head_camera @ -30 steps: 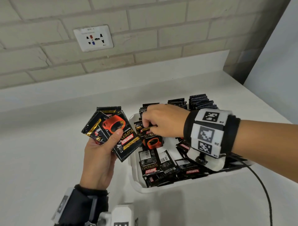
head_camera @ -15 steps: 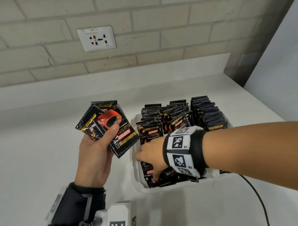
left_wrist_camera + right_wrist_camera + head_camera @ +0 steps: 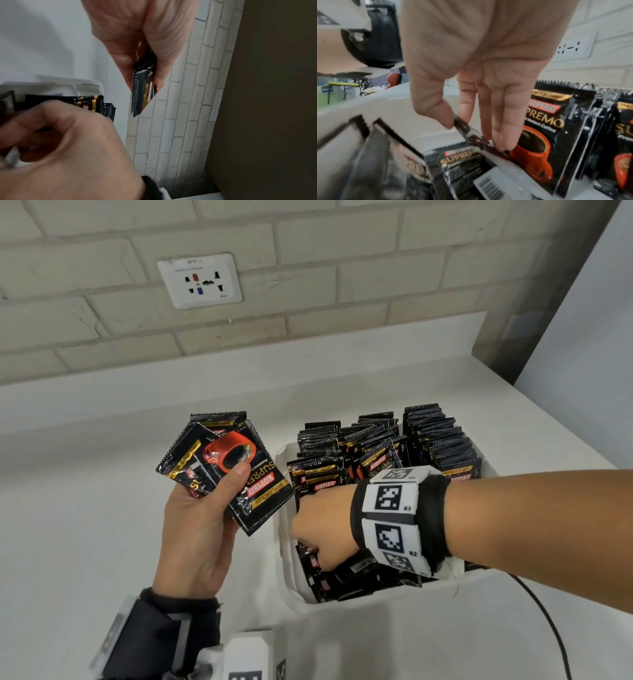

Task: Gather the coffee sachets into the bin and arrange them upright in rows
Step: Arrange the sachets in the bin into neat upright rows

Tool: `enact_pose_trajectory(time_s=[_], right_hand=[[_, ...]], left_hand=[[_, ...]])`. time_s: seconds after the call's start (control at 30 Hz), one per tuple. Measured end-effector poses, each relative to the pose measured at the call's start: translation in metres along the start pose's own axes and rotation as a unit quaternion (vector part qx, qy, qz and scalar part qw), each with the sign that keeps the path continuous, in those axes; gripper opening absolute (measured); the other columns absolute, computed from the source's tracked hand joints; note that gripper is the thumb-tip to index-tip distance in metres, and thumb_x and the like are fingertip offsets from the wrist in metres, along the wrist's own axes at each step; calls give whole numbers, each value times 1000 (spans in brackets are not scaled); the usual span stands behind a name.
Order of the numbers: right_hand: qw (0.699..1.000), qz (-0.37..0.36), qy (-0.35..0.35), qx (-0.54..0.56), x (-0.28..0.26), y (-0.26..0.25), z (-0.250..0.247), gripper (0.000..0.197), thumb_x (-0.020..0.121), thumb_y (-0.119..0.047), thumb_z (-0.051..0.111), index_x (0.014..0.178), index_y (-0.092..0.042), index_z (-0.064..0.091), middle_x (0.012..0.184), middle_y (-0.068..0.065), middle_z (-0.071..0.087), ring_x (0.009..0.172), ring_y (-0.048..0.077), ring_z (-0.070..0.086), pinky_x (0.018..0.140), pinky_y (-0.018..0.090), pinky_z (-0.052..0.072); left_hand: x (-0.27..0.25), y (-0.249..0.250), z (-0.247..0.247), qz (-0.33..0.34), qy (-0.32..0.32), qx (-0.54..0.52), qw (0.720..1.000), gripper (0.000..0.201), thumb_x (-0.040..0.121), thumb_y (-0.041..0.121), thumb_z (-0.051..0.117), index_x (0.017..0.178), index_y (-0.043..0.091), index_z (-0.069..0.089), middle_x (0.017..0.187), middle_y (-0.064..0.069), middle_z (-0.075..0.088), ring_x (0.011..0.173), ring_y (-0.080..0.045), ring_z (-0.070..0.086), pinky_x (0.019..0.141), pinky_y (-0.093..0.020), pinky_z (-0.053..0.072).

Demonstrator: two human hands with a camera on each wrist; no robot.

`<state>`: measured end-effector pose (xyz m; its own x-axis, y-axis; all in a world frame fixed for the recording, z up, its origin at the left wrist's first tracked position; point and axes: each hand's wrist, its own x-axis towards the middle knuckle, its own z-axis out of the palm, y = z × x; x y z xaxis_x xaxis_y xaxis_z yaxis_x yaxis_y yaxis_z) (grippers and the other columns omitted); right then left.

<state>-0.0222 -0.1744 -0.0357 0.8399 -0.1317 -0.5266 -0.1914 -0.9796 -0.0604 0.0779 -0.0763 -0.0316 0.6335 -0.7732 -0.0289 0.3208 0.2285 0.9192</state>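
A white bin [image 3: 284,542] on the counter holds black Kopiko coffee sachets. Several stand upright in rows [image 3: 387,440] at the back, and loose ones lie flat [image 3: 356,580] at the front. My left hand [image 3: 202,522] is raised left of the bin and grips a fan of sachets [image 3: 226,467], seen edge-on as held sachets [image 3: 144,86] in the left wrist view. My right hand [image 3: 322,532] reaches down into the bin's front left corner. There its thumb and fingers pinch the top edge of one loose sachet [image 3: 471,136].
The white counter [image 3: 85,508] spreads left of the bin, backed by a brick wall with a socket plate [image 3: 200,280]. A grey panel [image 3: 582,337] stands at the right. A black cable [image 3: 548,621] trails from my right wrist over the counter.
My right hand has left the upright rows and dropped to the front left of the bin, where it now pinches a loose sachet. The left hand holds its fan steady.
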Motion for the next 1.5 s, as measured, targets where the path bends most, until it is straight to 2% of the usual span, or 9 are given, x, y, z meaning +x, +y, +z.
enact_pose_trajectory(time_s=[0.2, 0.37, 0.53, 0.87, 1.07, 1.13, 1.23, 1.33, 1.5], right_hand=[[995, 47, 81, 31, -15, 23, -20, 16, 86, -11, 51, 73, -5, 56, 57, 1, 41, 51, 12, 38, 44, 15, 27], [983, 88, 140, 80, -17, 48, -30, 19, 85, -8, 53, 97, 0, 66, 96, 12, 67, 72, 16, 50, 50, 15, 31], [981, 110, 140, 78, -15, 59, -30, 15, 86, -12, 61, 99, -7, 65, 93, 2, 62, 77, 11, 49, 52, 11, 32], [979, 116, 156, 53, -20, 62, -26, 30, 82, -24, 68, 108, -10, 61, 106, 5, 61, 94, 18, 57, 54, 13, 32], [970, 134, 198, 47, -35, 62, -36, 25, 89, -25, 59, 109, -10, 60, 103, 3, 61, 81, 15, 52, 59, 22, 39], [955, 143, 245, 88, -46, 60, -43, 20, 93, -24, 52, 105, -11, 61, 98, 0, 61, 83, 13, 54, 68, 22, 40], [914, 130, 272, 272, -64, 49, -47, 26, 91, -37, 52, 100, -14, 60, 86, -4, 61, 73, 8, 58, 62, 16, 47], [837, 111, 213, 491, -71, 33, -36, 35, 80, -40, 65, 103, -15, 54, 87, 2, 64, 69, 10, 64, 59, 21, 56], [712, 107, 246, 649, -76, 36, -13, 21, 80, -15, 69, 88, -15, 50, 77, 5, 65, 53, 9, 62, 49, 19, 53]], left_hand=[[-2, 1, -1, -3, 6, -5, 1000, 50, 69, 10, 63, 119, 11, 57, 94, 0, 72, 82, -13, 70, 65, -27, 58], [-3, 2, -2, -7, 6, 3, 1000, 54, 69, 11, 64, 123, 10, 56, 98, -2, 71, 84, -13, 70, 69, -29, 59], [-2, 1, -2, -8, -2, 6, 1000, 57, 55, 19, 71, 111, 16, 61, 90, 1, 73, 80, -12, 71, 61, -25, 57], [1, -8, 0, -25, -12, 7, 1000, 39, 66, 11, 63, 104, 18, 61, 84, 3, 73, 75, -11, 71, 59, -25, 57], [1, -11, 5, -36, -20, 7, 999, 37, 65, 10, 64, 101, 16, 62, 83, 0, 74, 74, -13, 71, 58, -25, 57], [2, -11, 10, -37, -23, 5, 999, 34, 66, 8, 64, 99, 15, 63, 84, -1, 73, 74, -14, 71, 58, -27, 57], [3, -11, 22, -28, -24, 4, 999, 34, 65, 8, 66, 99, 14, 64, 87, -4, 71, 77, -18, 69, 64, -32, 60], [2, -10, 40, -17, -33, 0, 999, 40, 64, 9, 67, 103, 8, 63, 90, -8, 70, 78, -20, 68, 66, -33, 59], [-6, -14, 59, -25, -69, 4, 997, 47, 67, 15, 66, 113, 5, 60, 100, -13, 70, 86, -25, 68, 72, -36, 57]])
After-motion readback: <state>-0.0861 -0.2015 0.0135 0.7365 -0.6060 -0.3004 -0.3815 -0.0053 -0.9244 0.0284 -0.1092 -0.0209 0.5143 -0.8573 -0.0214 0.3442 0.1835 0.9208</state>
